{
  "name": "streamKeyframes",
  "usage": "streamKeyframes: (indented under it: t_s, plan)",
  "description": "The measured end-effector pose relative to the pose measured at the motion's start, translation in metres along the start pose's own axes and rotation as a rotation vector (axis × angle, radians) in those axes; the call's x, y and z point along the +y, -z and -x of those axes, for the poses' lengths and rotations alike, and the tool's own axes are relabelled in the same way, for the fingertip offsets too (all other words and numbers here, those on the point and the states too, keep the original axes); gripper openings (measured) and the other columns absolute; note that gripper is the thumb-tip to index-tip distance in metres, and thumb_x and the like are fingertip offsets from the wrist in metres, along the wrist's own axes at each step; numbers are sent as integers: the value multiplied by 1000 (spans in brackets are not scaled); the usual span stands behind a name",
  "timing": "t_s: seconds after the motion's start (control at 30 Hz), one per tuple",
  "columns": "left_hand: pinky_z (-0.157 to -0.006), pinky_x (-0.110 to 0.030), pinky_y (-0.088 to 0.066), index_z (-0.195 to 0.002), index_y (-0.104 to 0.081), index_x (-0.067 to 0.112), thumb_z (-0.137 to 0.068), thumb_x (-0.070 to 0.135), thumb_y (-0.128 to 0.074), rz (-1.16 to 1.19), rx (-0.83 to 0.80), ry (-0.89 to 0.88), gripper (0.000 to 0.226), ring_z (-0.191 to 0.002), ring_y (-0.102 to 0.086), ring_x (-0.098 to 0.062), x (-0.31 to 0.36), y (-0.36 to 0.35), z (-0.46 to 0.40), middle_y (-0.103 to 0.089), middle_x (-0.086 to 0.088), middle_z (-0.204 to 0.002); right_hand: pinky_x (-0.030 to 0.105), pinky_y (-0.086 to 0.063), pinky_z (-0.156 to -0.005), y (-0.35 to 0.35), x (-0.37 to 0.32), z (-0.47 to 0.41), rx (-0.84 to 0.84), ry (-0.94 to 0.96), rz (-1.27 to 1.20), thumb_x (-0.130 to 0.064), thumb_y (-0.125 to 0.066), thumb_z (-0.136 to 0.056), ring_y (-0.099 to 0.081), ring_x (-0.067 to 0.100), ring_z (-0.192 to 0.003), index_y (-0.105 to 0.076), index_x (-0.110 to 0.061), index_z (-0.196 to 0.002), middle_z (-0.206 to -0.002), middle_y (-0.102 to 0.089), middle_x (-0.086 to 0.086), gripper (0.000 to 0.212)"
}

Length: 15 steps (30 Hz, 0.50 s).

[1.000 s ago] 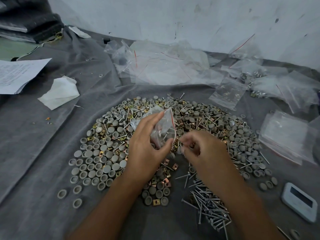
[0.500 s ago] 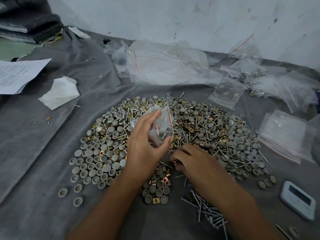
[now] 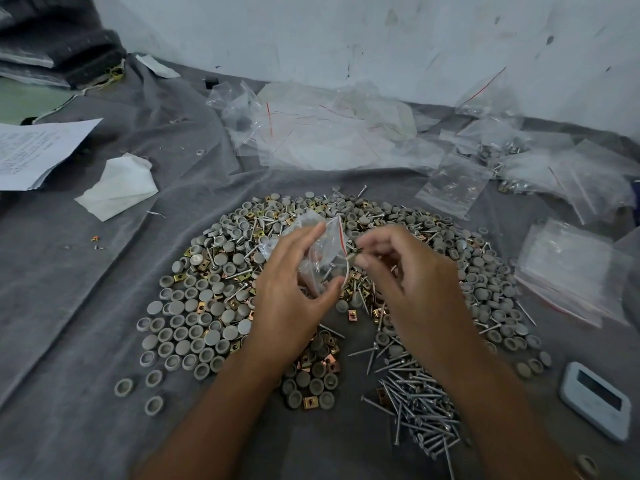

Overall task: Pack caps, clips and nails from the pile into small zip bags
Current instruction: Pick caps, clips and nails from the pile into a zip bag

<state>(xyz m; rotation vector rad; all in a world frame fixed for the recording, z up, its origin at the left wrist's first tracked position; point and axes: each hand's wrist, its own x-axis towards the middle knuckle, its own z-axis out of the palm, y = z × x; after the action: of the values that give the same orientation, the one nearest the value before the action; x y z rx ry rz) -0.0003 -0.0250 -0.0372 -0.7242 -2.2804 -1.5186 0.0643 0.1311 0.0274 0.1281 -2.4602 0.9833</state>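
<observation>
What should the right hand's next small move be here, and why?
Probably to ease its pinched piece into the mouth of the small zip bag. The left hand holds that bag upright above the pile, and the right hand pinches something small at the bag's red-striped edge; what the piece is cannot be made out.

matt grey plastic caps (image 3: 194, 318), shiny brass-coloured metal clips (image 3: 309, 402), bright steel nails (image 3: 420, 407), glossy clear plastic zip bag (image 3: 323, 258), soft matt grey cloth (image 3: 69, 306).
</observation>
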Motion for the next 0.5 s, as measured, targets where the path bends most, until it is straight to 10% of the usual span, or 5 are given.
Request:
streamKeyframes:
  t_s: [0.13,0.27,0.5]
  plan:
    - [-91,-44,-56,-144,-48,25,-81,27,-79,10,18,-16,70,-128,-50,-7,0,-1,0,-44,26,-137,25,-52,-78,-19,-7,-12,-28,-5,119,-24,-71,-91,-60,5,-88,-64,-20,-107,-93,-62,-15,18]
    - [-91,-40,-57,-144,-47,29,-81,29,-77,21,16,-5,70,-125,-51,-6,1,-1,0,-40,35,-135,10,-42,-71,-12,8,-3,46,-83,85,-20,-70,-92,-57,0,-83,-62,-26,-96,-89,-60,-18,11]
    - [-92,-39,-57,-144,-46,31,-81,28,-76,36,19,20,69,-127,-49,-4,2,0,1,-41,31,-136,27,-44,-74,-22,13,31,-296,-179,417,-39,-77,-84,-51,7,-93,-58,-35,-97,-95,-60,-19,24]
